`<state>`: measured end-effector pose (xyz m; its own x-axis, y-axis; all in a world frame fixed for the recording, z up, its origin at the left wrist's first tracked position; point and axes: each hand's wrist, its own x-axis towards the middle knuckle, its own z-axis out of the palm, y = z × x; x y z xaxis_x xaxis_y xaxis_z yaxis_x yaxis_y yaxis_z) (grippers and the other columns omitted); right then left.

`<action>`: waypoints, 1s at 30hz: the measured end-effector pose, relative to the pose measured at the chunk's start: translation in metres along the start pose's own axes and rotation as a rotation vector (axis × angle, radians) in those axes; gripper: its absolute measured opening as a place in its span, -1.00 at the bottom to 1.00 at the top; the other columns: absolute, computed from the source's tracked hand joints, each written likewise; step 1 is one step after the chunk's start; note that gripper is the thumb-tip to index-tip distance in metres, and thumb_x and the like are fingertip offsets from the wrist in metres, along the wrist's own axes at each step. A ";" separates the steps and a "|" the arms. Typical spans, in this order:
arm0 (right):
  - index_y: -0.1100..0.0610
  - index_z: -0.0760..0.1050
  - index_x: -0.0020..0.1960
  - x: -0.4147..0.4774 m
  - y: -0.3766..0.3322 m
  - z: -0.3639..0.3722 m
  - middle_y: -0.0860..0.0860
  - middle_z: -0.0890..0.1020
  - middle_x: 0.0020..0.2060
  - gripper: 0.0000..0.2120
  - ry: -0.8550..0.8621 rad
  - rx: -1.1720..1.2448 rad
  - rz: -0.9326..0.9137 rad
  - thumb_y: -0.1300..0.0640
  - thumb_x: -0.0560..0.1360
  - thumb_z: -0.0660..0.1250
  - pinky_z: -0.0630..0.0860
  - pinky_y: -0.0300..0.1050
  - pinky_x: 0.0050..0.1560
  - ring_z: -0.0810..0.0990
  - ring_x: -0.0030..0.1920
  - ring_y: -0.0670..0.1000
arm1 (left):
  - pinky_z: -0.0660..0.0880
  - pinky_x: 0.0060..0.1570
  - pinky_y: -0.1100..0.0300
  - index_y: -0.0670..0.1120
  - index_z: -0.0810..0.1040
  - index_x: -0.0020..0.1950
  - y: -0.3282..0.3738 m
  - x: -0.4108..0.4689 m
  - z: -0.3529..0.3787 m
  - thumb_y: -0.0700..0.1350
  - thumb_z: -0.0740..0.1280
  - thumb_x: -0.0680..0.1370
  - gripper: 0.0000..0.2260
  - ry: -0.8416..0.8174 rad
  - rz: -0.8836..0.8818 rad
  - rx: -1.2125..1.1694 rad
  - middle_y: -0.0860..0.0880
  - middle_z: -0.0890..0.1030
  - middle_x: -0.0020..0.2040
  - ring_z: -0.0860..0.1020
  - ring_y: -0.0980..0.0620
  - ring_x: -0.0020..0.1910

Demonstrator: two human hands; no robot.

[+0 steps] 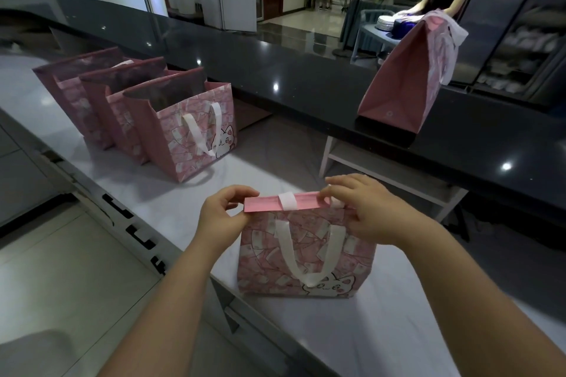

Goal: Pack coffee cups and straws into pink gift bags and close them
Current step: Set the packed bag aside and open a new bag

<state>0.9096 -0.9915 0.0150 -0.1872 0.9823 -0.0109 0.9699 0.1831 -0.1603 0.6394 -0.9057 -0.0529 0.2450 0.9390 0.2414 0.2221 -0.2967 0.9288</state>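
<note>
Item under inspection: the near bag (306,257), pink with a cat print, standing upright on the white surface (153,190) directly below the camera. All positions below are given from this bag.

Far to its left and further back: three open bags (190,131) of the same print, in a row touching one another, mouths upward. Their contents cannot be seen.

At its top left corner: the left hand (220,217). Thumb and forefinger pinch the left end of the folded flap (266,204).

Along its top edge: the flap lies folded over, its long axis running left to right between the two hands. A white tab (288,200) wraps over it near the middle (whether it is stuck down cannot be told). The ribbon handle (306,254) hangs loose on the front face below.

At its top right corner: the right hand (367,211), fingers curled over the right end of the flap and gripping it.

Far to its right and behind, on the dark counter (306,70): a closed bag (401,79), leaning.

Assessment: this is the closing step for the near bag. Both hands are equally near, each already on one end of the flap. The tab sits between them, somewhat closer to the left fingers. Pressing the seal likely falls to whichever hand lets go.
</note>
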 end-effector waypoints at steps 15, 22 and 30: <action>0.09 0.65 -0.06 0.034 0.027 -0.037 0.02 0.69 -0.01 -0.75 0.086 0.817 0.066 -0.05 0.54 0.28 0.47 0.01 0.21 0.61 0.10 0.09 | 0.55 0.06 0.10 0.14 0.63 -0.12 -0.005 -0.007 -0.001 -0.31 0.47 0.43 -0.68 0.035 -0.010 -0.015 0.23 0.67 -0.13 0.60 0.22 -0.10; 0.06 0.57 0.00 -0.037 0.045 0.034 0.08 0.63 0.18 -0.81 0.624 1.386 0.144 0.03 0.42 0.43 0.48 0.15 0.28 0.55 0.26 0.19 | 0.59 0.04 0.05 0.08 0.61 -0.07 -0.010 -0.010 0.000 -0.28 0.48 0.44 -0.74 0.070 -0.064 -0.144 0.05 0.64 -0.13 0.61 0.01 -0.08; -0.11 0.65 0.08 -0.060 0.028 0.093 -0.42 0.35 0.37 -0.54 0.268 1.449 0.326 0.02 0.19 0.61 0.56 -0.19 0.06 0.47 0.32 -0.12 | 0.61 -0.10 0.22 0.15 0.66 -0.09 -0.015 -0.007 0.004 -0.26 0.47 0.45 -0.73 0.065 -0.079 -0.172 0.10 0.68 -0.10 0.64 0.07 -0.08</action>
<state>0.9336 -1.0493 -0.0810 0.1883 0.9782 -0.0873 -0.0556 -0.0782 -0.9954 0.6380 -0.9081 -0.0699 0.1703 0.9692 0.1779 0.0727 -0.1924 0.9786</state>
